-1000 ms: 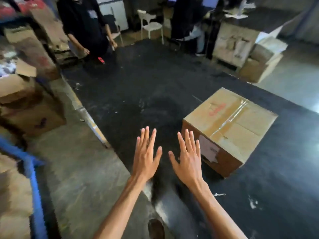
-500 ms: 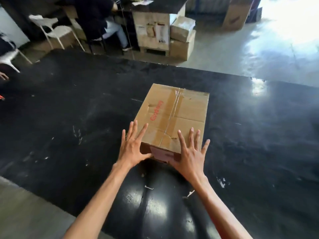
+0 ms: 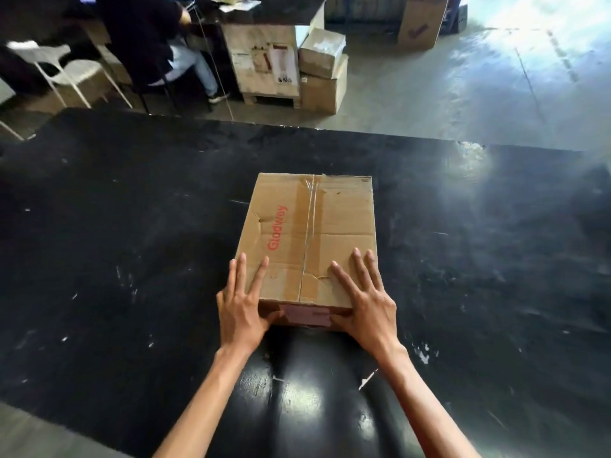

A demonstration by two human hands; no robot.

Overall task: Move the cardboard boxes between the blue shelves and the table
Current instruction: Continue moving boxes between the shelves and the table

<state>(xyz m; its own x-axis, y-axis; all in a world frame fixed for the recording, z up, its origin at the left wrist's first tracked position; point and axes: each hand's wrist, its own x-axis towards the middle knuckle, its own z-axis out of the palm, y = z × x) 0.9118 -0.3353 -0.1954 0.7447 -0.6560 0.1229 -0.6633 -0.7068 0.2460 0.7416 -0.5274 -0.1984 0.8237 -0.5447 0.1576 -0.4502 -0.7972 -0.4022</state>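
two hands, left (image 3: 239,312) and right (image 3: 370,312), hide near corners of cardboard box (image 3: 314,226).

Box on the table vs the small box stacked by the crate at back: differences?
Table box lies flat on the black table, left hand and right hand on it; back box sits askew atop another carton. Table box bears red print; back box shows none. Both are brown cardboard, shut.

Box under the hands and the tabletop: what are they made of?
Box: brown cardboard, matte; dented flaps, clear tape along the seam, red print.
Table: hard black top, semi-gloss, perhaps painted or laminated board; it reflects light and shows pale scuffs.
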